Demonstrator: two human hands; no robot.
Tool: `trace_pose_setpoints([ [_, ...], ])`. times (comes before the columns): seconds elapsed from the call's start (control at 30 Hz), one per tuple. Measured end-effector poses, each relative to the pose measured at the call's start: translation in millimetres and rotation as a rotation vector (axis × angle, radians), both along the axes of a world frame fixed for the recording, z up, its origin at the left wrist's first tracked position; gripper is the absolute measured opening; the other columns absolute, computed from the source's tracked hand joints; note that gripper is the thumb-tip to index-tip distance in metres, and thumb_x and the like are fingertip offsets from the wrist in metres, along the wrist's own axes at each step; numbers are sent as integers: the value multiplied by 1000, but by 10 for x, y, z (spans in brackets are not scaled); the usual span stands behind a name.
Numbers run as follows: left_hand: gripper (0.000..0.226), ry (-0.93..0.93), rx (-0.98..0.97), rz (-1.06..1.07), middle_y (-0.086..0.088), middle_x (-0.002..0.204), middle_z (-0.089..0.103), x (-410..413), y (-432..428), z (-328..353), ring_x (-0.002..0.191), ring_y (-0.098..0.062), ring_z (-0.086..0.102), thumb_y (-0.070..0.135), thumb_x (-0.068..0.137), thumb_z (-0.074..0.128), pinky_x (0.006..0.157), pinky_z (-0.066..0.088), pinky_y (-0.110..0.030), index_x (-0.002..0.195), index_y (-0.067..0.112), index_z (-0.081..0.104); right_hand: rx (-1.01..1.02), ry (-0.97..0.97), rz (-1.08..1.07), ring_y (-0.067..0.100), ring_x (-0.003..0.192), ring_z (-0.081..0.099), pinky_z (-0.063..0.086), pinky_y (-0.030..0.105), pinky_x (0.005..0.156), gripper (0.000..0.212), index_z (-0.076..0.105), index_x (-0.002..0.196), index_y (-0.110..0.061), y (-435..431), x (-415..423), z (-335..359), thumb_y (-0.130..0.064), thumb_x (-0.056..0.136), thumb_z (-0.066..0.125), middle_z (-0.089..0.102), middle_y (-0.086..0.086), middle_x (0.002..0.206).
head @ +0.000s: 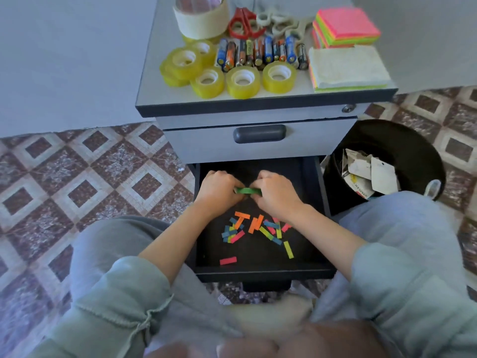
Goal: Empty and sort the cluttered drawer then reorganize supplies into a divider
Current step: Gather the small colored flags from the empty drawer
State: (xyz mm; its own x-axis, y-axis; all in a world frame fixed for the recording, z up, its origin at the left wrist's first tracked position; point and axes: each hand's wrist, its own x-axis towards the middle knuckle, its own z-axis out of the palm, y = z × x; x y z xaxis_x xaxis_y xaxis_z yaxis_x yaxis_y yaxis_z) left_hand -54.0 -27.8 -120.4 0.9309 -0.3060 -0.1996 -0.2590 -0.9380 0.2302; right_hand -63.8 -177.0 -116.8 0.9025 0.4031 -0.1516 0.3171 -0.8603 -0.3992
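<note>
glossy tape rolls — matt paper strips

One legible marking is recorded: the word "STAPLER", printed in red capitals and seen upside down, on a white cardboard packet lying among torn paper in the black waste bin. Label print on the batteries is too small to be read.
</note>
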Motion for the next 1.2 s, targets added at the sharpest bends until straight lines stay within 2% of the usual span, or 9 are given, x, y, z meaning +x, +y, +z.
trace_pose_setpoints([
  [0.2,33,-54,-77,33,-3,106,69,45,-134,427,100,-21,59,39,86,62,84,43,-32,115,23,67,64,-114,-15,24,105,56,44,35,87,31,63,121,-9,-203,11,381,-18,92,56,61,9,113],
  [0.33,30,-91,-82,4,-2,104,69,70,-220,611,97,-20,59,38,86,62,82,43,-30,113,24,69,48,-170,-21,24,101,57,41,30,79,29,67,116,-8,-320,15,534,-19,91,58,63,9,107],
  [0.47,29,-86,-89,-20,-2,101,70,68,-291,710,95,-19,59,38,86,63,81,42,-29,110,24,70,70,-173,-49,24,99,58,43,34,81,29,68,114,-10,-390,32,602,-22,89,61,65,9,107],
  [0.63,28,-72,-98,-39,-2,98,70,56,-372,783,91,-18,60,37,86,63,75,41,-26,110,23,70,86,-159,-74,23,92,60,44,32,77,28,68,114,-13,-470,1,646,-24,90,61,69,7,101],
  [0.77,25,-67,-140,-31,-1,99,70,95,-414,888,92,-18,59,35,84,66,78,48,-32,105,23,72,130,-140,-103,24,90,61,48,37,79,24,71,110,-14,-549,29,759,-21,88,63,71,7,96],
  [0.93,28,-141,-161,-56,-1,100,71,227,-516,1076,93,-20,60,36,84,66,82,48,-36,108,22,71,169,-181,-148,22,82,61,48,36,76,22,73,105,-13,-655,163,968,-20,85,66,71,7,89],
  [1.07,30,-186,-194,-77,-2,94,71,294,-587,1124,92,-21,60,37,84,66,80,48,-37,109,22,70,168,-195,-144,24,80,61,49,42,76,20,73,101,-9,-725,194,1105,-18,85,66,70,10,87],
  [1.2,37,-242,-354,-95,-3,102,66,341,-609,1108,98,-19,56,39,78,72,84,46,-33,106,15,71,124,-251,-134,22,79,59,44,34,70,18,74,99,-8,-839,248,1278,-16,85,65,69,8,84],
])
